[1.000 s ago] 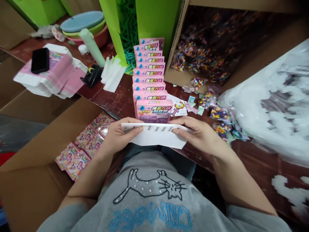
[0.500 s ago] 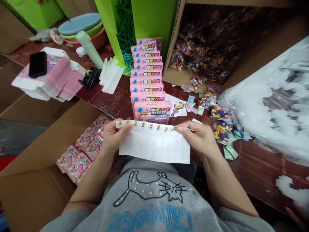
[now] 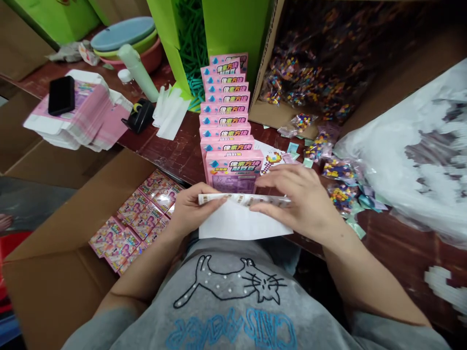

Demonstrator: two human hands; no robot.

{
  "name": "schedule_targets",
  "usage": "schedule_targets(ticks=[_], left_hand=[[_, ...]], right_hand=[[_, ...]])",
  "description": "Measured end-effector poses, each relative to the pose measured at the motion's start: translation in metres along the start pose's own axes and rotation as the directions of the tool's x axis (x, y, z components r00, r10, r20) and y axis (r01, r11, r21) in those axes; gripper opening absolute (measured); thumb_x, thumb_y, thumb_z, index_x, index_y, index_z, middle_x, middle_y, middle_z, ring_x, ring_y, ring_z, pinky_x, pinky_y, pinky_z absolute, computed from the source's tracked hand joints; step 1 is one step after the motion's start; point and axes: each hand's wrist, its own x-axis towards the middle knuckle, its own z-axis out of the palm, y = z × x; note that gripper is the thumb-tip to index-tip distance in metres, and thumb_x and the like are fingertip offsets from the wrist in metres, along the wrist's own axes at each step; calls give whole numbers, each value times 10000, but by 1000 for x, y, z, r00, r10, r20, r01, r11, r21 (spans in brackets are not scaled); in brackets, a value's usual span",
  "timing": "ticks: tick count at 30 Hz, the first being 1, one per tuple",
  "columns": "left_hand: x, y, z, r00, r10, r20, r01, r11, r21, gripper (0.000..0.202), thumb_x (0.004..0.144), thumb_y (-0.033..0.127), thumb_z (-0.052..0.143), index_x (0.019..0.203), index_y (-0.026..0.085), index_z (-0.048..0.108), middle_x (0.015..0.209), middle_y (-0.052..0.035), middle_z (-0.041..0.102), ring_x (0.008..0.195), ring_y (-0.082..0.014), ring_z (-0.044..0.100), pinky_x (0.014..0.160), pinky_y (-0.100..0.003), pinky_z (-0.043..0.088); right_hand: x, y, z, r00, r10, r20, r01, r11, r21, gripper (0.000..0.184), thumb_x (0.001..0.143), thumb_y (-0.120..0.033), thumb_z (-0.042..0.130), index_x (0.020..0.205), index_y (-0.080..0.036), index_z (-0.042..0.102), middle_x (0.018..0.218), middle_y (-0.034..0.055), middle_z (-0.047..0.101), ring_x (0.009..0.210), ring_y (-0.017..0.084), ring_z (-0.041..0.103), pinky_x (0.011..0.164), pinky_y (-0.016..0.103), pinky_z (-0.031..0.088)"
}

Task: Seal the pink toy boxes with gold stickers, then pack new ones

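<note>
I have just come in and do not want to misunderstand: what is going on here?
A person is handling a white sheet with printed marks along its upper strip. The left hand pinches one end; the right hand is at the other, its thumb and forefinger apart. Beyond the sheet, pink boxes stand in a row. Bags of colourful pieces lie to the right, and a carton on the left holds more patterned boxes.
</note>
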Motion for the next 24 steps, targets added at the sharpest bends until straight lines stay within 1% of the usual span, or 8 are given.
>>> schedule_targets(ticks=[3, 6, 9, 11, 14, 16, 20, 24], left_hand=[[4, 9, 6, 995, 18, 101, -16, 1000, -20, 162, 813, 307, 916, 886, 196, 822, 818, -44, 789, 671, -141, 668, 602, -229, 515], [7, 14, 9, 990, -20, 142, 30, 997, -68, 247, 788, 324, 941, 986, 212, 846, 951, -69, 833, 761, -169, 728, 670, -254, 569], [7, 13, 12, 992, -68, 108, 79, 993, -93, 180, 817, 366, 907, 875, 205, 854, 835, -59, 814, 693, -168, 702, 634, -264, 563], [6, 10, 12, 989, -125, 74, 132, 986, -99, 213, 803, 392, 915, 780, 195, 838, 721, -40, 769, 612, -149, 649, 558, -244, 512], [6, 5, 6, 979, -201, -41, 195, 973, -121, 275, 785, 423, 941, 723, 186, 816, 641, -13, 713, 539, -112, 568, 491, -206, 423], [7, 2, -1, 970, -206, -131, 186, 971, -151, 287, 777, 434, 954, 730, 186, 817, 658, -8, 717, 542, -102, 557, 496, -197, 418], [8, -1, -8, 969, -175, -175, 146, 975, -167, 244, 776, 411, 966, 802, 197, 852, 746, -25, 765, 613, -114, 615, 547, -190, 468], [5, -5, -8, 971, -180, -160, 149, 971, -187, 232, 766, 393, 975, 890, 223, 878, 818, -42, 798, 661, -128, 658, 581, -187, 504]], right_hand=[[10, -8, -1, 983, -61, 173, 58, 998, 21, 311, 1029, -558, 707, 954, -257, 701, 940, 28, 769, 971, 257, 694, 930, 430, 425], [15, -10, 2, 970, -100, 220, 86, 994, 72, 271, 1080, -439, 661, 900, -237, 654, 866, 5, 722, 904, 214, 667, 919, 388, 401], [18, -8, 6, 962, -123, 246, 105, 991, 83, 303, 1089, -467, 641, 898, -233, 660, 834, 2, 722, 877, 207, 661, 946, 394, 389], [17, -4, 6, 956, -113, 269, 88, 991, 102, 342, 1106, -498, 597, 906, -235, 685, 816, 4, 733, 844, 202, 672, 959, 403, 399], [13, 7, -2, 964, 0, 267, -39, 989, 141, 329, 1073, -565, 633, 1141, -264, 746, 831, 8, 760, 817, 212, 702, 920, 404, 457], [7, 16, -8, 958, 117, 261, -167, 970, 177, 432, 984, -627, 735, 1222, -268, 749, 868, 19, 775, 806, 221, 706, 820, 378, 498], [-8, 25, -11, 946, 260, 194, -316, 872, 374, 343, 924, -571, 816, 930, -232, 765, 882, 36, 761, 759, 185, 673, 669, 308, 494], [-16, 23, 7, 907, 421, 15, -349, 729, 588, 281, 865, -483, 888, 923, -235, 769, 860, 19, 745, 689, 151, 615, 598, 274, 450]])
